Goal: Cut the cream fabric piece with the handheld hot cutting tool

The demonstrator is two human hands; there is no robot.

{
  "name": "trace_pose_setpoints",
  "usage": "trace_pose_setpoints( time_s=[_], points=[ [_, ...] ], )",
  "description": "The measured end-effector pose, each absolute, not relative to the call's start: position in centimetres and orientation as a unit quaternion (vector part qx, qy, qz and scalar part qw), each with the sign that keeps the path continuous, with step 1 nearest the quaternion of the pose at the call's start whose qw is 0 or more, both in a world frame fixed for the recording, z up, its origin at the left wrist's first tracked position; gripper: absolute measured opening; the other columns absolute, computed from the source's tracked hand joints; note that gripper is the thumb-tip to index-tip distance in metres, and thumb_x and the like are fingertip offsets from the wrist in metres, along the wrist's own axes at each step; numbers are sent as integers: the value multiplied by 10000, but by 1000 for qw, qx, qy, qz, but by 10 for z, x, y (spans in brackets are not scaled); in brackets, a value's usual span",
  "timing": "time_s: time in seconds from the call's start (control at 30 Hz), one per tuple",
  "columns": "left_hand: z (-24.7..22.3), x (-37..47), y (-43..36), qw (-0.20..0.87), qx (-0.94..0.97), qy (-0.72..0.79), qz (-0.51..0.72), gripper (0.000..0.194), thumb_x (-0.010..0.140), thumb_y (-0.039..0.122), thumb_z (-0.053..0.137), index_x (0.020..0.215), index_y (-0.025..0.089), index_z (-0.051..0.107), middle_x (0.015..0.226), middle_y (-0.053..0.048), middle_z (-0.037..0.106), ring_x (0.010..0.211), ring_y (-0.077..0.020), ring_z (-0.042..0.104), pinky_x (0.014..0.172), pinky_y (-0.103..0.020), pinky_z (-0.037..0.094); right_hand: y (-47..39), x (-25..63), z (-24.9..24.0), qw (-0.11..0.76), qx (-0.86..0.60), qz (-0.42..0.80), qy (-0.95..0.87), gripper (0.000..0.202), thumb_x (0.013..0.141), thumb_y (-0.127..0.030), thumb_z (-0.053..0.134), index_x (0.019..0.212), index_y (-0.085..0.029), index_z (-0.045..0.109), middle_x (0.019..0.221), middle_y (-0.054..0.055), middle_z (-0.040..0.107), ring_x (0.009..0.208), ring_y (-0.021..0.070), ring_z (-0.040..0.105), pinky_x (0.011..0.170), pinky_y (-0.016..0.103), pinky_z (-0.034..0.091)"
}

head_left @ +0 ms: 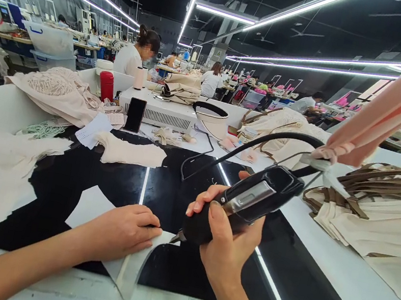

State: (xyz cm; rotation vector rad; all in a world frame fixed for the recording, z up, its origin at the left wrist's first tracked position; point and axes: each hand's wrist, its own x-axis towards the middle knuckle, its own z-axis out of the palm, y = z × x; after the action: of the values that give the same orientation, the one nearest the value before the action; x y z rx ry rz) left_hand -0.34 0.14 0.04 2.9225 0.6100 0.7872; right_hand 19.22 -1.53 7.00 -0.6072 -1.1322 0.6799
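Meanwhile, the left hand (123, 232) presses flat on a pale fabric piece (134, 262); at its three o'clock, the right hand (226, 237) grips a black corded cutter (241, 204) closed-fisted, tip touching the fabric.

— What colours do you have under your hands?

— Your tool (243, 204) is glossy black with a silver-grey plate, its cord (264, 140) black too. The fabric piece (134, 262) you press is plain pale cream, on a black glossy mat (75, 174).

— And around you?

— The table rim (337, 277) is white. You have a red bottle (106, 86), a black phone (135, 115), a white box (161, 111), brown straps (384, 182) and peach-pink strips (399, 102). The heap (59, 91) is beige with a lace pattern.
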Motion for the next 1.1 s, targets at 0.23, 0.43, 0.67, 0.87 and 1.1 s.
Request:
trace_pose_setpoints(
  time_s=[0.23, 0.43, 0.67, 0.87, 1.1],
  points=[
    [1, -4, 1, 35, 948, 193, 249, 223, 1070, 189, 523, 1204, 132, 692, 1144, -102, 712, 1021, -224, 671, 941, -363, 604, -13, 186, 65, 743, -277, 324, -516, 533, 895, -195, 735, 1357, -366, 532, 853, -55, 654, 578, 116, 628, 531, 267, 595],
    [-1, -5, 1, 30, 948, 195, 250, 217, 1052, 180, 561, 1219, 130, 691, 1150, -107, 710, 1031, -230, 671, 939, -372, 608, -13, 188, 64, 742, -291, 304, -521, 480, 907, -183, 732, 1310, -379, 559, 862, -55, 654, 586, 115, 636, 531, 260, 587],
    [0, -5, 2, 40, 949, 201, 238, 215, 1049, 181, 568, 1221, 135, 688, 1172, -112, 702, 1063, -238, 667, 960, -380, 601, -14, 200, 67, 752, -302, 280, -515, 515, 901, -210, 739, 1349, -377, 548, 864, -54, 654, 589, 118, 631, 541, 276, 594],
    [0, -5, 1, 42, 949, 205, 234, 226, 1056, 180, 542, 1222, 138, 690, 1167, -114, 703, 1065, -235, 670, 970, -390, 603, -15, 199, 64, 743, -310, 281, -522, 515, 907, -208, 735, 1353, -362, 530, 864, -55, 646, 590, 118, 630, 553, 281, 588],
    [3, -6, -2, 19, 946, 219, 238, 274, 1022, 161, 610, 1292, 115, 625, 1222, -131, 679, 1126, -251, 662, 1009, -410, 602, -17, 197, 63, 742, -317, 271, -525, 283, 910, -200, 735, 1126, -310, 588, 867, -54, 649, 593, 111, 638, 549, 268, 585]
  ],
)
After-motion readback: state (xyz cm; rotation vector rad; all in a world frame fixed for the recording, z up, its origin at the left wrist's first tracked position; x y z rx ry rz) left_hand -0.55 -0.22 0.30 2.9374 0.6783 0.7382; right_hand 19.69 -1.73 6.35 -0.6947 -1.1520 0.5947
